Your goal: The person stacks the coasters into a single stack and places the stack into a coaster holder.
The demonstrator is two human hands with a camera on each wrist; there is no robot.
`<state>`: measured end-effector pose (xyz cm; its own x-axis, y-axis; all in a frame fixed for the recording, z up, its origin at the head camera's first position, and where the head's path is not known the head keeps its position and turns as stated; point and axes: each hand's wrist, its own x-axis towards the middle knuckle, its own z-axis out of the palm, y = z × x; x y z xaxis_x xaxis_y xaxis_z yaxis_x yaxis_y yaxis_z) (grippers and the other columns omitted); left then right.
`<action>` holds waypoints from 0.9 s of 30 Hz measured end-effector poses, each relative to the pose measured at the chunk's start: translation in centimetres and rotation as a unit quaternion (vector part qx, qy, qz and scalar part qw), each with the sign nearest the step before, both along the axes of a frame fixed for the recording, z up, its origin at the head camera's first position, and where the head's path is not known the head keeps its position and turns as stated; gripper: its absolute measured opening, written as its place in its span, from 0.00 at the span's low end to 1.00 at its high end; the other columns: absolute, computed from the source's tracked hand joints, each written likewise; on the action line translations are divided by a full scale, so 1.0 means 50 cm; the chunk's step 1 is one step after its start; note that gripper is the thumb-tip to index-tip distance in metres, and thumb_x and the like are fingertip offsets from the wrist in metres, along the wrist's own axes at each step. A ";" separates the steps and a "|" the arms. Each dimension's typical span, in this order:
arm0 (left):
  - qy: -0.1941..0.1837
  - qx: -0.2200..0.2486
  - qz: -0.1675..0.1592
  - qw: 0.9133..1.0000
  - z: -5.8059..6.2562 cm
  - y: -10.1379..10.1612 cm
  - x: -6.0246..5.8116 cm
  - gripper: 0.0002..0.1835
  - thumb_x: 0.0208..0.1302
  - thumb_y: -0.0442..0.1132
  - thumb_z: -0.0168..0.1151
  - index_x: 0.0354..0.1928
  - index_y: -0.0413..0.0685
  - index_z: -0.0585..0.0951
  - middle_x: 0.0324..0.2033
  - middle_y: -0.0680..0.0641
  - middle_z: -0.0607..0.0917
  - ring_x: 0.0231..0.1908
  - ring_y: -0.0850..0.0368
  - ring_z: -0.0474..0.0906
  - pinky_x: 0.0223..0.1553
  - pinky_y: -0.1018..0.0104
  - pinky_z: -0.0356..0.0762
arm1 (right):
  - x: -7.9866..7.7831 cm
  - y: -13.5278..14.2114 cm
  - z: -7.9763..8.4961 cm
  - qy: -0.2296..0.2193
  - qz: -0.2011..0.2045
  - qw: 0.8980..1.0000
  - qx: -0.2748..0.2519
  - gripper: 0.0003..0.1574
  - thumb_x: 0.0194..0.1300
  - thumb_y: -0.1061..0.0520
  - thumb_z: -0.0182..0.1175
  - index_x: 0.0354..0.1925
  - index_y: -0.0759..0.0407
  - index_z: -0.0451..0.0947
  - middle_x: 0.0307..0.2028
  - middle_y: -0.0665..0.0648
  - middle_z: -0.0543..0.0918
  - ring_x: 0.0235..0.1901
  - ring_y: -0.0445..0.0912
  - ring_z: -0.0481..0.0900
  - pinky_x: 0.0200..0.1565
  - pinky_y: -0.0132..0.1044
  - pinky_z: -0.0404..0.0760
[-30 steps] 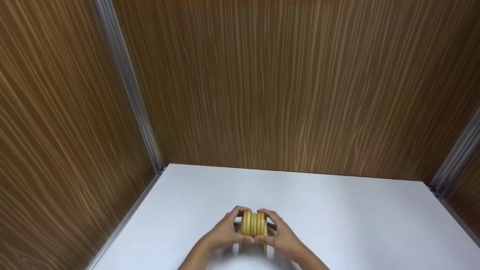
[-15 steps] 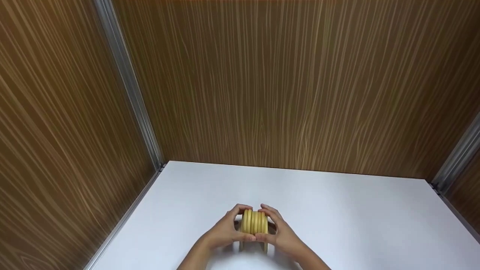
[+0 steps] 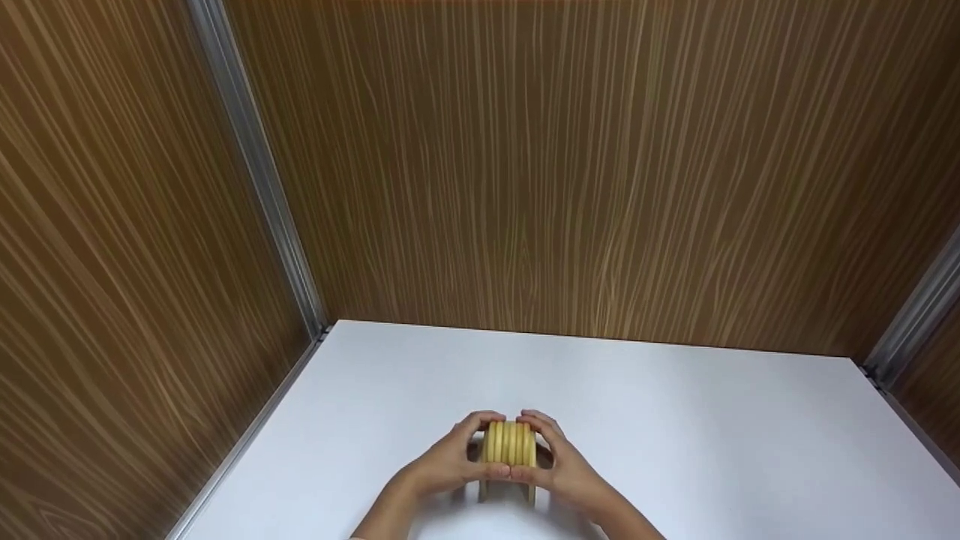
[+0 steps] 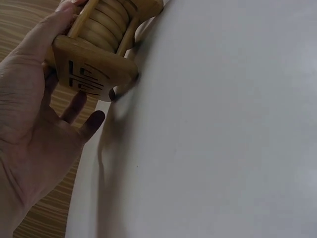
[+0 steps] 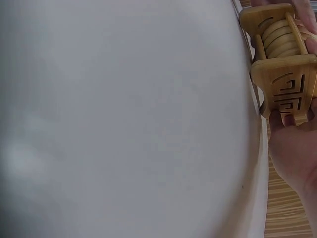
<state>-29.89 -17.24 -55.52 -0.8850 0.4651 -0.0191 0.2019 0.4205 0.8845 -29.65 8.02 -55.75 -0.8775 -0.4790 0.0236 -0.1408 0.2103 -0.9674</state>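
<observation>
A stack of round wooden coasters [image 3: 510,444] stands on edge, side by side, in a wooden holder [image 4: 94,65] whose end panels have carved slots. In the head view the holder rests on the white table near its front. My left hand [image 3: 444,461] holds the coasters from the left, thumb in front and fingertips over the top. From the right, my right hand [image 3: 568,471] grips them the same way, and the two thumb tips almost meet. In the right wrist view the coasters [image 5: 281,38] show between the holder's bars. Some fingers lie behind the holder's panels, partly hidden.
The white table [image 3: 675,420] spreads to both sides and behind the holder. Wood-grain panels [image 3: 525,165] rise at the back, left and right, with metal posts [image 3: 259,165] in the corners.
Both hands keep their hold on the coasters. The right hand's upper fingers have spread slightly, and the middle coasters sit a little more level with the others. The head view has tilted slightly.
</observation>
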 end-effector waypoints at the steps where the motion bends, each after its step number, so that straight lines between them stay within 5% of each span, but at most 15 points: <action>1: 0.001 0.000 0.001 1.000 0.000 0.000 0.001 0.45 0.61 0.67 0.78 0.76 0.73 0.67 0.77 0.49 0.71 0.77 0.34 0.71 0.79 0.29 0.68 | 0.000 0.000 0.000 -0.002 0.000 1.000 -0.001 0.58 0.65 0.48 0.79 0.82 0.60 0.60 0.86 0.61 0.53 0.87 0.68 0.47 0.86 0.67 0.50; 14: -0.001 0.027 -0.008 1.000 -0.010 0.005 0.004 0.45 0.65 0.62 0.77 0.78 0.69 0.65 0.78 0.45 0.69 0.76 0.35 0.74 0.77 0.39 0.75 | 0.004 0.003 0.000 -0.006 0.001 1.000 -0.014 0.56 0.65 0.51 0.79 0.81 0.58 0.61 0.85 0.61 0.53 0.87 0.67 0.47 0.86 0.69 0.46; 20: 0.017 0.023 -0.020 0.999 -0.009 0.006 0.001 0.49 0.66 0.64 0.75 0.81 0.58 0.63 0.82 0.50 0.63 0.78 0.34 0.70 0.81 0.39 0.70 | 0.002 0.002 0.005 0.001 0.008 1.000 0.000 0.56 0.64 0.48 0.79 0.80 0.60 0.62 0.84 0.63 0.53 0.85 0.69 0.50 0.85 0.70 0.49; 27: 0.013 0.021 -0.022 0.999 -0.002 0.004 -0.004 0.47 0.66 0.62 0.77 0.80 0.56 0.65 0.81 0.54 0.62 0.78 0.36 0.70 0.79 0.43 0.74 | 0.001 0.003 0.012 0.001 0.016 1.000 -0.002 0.56 0.66 0.48 0.78 0.80 0.62 0.60 0.84 0.64 0.52 0.85 0.68 0.50 0.86 0.69 0.50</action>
<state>-30.10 -17.06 -55.63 -0.8633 0.5040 0.0246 0.2436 0.3736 0.8950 -29.61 8.15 -55.16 -0.8617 -0.5067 0.0283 -0.1503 0.2015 -0.9679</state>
